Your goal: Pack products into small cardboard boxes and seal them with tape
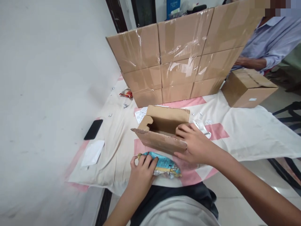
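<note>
An open cardboard box (162, 142) sits on the cloth with its flaps up; the part of its inside that I see is dark and bare. My right hand (194, 142) grips the box at its right end, fingers over the edge and thumb on the near outer side. Close to the table's front edge lies a crinkled blue and yellow snack packet (164, 164). My left hand (144, 168) has its fingers curled over the packet's left part, which they partly hide. Just beyond my right hand is a white object (202, 128), partly covered.
A wall of taped cardboard boxes (174, 56) stands behind. A closed carton (249, 89) is at the right, near a person in a blue shirt (270, 40). Leftward lie a black phone (93, 129), white paper (93, 153) and a red packet (127, 93). A printed sheet (140, 115) lies behind the box.
</note>
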Demonstrator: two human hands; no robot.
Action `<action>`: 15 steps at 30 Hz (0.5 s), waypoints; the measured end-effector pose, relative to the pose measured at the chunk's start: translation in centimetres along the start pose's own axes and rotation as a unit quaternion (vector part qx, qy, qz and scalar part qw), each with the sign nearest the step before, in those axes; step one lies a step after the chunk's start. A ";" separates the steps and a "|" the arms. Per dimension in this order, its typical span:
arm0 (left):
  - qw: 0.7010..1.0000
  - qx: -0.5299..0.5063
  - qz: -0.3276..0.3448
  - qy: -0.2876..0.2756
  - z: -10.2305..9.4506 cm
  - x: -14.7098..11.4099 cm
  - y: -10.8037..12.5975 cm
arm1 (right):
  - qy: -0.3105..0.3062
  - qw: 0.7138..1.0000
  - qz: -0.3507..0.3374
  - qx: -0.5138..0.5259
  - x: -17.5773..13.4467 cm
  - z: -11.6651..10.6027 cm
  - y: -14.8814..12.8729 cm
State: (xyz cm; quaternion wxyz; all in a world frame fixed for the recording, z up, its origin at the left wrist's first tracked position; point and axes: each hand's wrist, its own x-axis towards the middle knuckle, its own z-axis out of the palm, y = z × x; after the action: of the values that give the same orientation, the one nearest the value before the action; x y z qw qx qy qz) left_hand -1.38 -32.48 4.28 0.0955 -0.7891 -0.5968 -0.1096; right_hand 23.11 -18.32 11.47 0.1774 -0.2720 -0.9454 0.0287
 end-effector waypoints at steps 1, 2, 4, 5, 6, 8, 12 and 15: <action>1.000 -0.004 -0.002 0.003 -0.1 0.0 -0.3 | 0.006 1.000 -0.001 0.002 0.2 0.1 0.2; 1.000 -0.008 -0.001 0.005 -0.3 0.1 -0.6 | 0.026 1.000 -0.005 0.011 0.3 0.2 0.4; 0.999 -0.025 0.023 0.000 -0.4 0.2 -1.7 | 0.119 0.990 -0.011 0.071 0.2 1.1 0.8; 0.999 -0.036 0.041 -0.006 -0.4 0.3 -2.3 | 0.194 0.973 -0.006 0.124 0.0 1.8 0.9; 0.997 -0.047 0.057 -0.012 -0.5 0.3 -2.9 | 0.277 0.942 0.009 0.187 0.0 2.6 1.0; 0.994 -0.072 0.082 -0.030 -1.1 0.4 -4.1 | 0.427 0.852 0.057 0.297 0.0 4.3 1.0; 0.964 -0.218 0.121 -0.094 -5.4 0.3 -5.7 | 0.527 0.757 0.137 0.362 0.9 7.3 0.1; 0.933 -0.322 0.129 -0.098 -10.3 0.5 -7.3 | 0.508 0.758 0.182 0.368 1.6 8.3 -0.7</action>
State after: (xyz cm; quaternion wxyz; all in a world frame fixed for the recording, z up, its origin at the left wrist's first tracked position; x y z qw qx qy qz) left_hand -8.90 -32.93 14.41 -0.2095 -0.8545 -0.4291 -0.2044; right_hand 18.58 -17.78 4.32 0.7092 -0.3272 -0.5661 0.2636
